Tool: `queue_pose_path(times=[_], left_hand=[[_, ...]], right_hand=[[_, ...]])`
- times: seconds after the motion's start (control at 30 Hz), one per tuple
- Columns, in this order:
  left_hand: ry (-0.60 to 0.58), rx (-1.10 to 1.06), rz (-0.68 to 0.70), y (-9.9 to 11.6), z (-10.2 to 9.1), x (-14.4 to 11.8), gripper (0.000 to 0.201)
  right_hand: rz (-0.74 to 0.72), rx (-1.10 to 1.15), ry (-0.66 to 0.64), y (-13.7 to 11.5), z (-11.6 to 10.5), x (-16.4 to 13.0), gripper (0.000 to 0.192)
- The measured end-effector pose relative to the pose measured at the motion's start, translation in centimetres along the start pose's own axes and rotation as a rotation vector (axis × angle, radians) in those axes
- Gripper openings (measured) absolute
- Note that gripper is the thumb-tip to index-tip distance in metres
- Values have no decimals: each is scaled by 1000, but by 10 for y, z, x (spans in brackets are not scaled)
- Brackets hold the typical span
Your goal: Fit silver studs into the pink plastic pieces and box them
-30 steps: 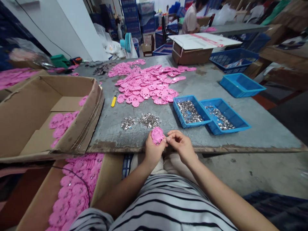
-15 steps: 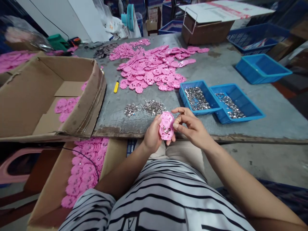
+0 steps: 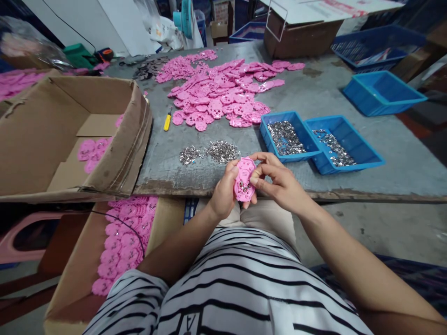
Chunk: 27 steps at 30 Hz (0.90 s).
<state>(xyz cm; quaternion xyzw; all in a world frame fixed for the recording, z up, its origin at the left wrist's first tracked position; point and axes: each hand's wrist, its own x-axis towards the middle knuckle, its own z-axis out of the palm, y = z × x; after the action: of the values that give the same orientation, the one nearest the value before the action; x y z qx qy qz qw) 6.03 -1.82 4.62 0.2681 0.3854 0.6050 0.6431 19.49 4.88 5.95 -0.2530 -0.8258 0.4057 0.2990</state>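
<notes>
pink plastic part [image 3: 243,179] gripped by left hand [image 3: 223,193] at table [image 3: 314,111] edge | right hand [image 3: 279,184] fingertips pinched against its face | loose metal clips [image 3: 211,152] just beyond

A grey worktop [image 3: 314,107] with a worn, chipped front edge carries the parts. A broad heap of pink plastic pieces [image 3: 223,90] spreads across its middle, with a smaller dark pile [image 3: 148,67] at the far left. Near the front edge lie two small mounds of shiny metal bits [image 3: 211,152]. A yellow-handled tool [image 3: 168,120] rests just left of the pink heap. Two blue trays [image 3: 323,142] holding metal bits sit side by side, touching, at right; a third blue tray [image 3: 382,92] stands farther off. A brown carton [image 3: 300,39] sits at the back, and a large open cardboard box [image 3: 115,139] overlaps the left end.
</notes>
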Motion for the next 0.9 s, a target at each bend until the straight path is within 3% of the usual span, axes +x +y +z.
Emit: queue_pose_path(times=[0.47,0.9], left_hand=[[-13,-7,29,-9,-7,0,42],[101,42,75,-5,-3,0,38]], right_hand=[[28,21,59,1,6,-5,15],[79,114,185,4,18,-7,19]])
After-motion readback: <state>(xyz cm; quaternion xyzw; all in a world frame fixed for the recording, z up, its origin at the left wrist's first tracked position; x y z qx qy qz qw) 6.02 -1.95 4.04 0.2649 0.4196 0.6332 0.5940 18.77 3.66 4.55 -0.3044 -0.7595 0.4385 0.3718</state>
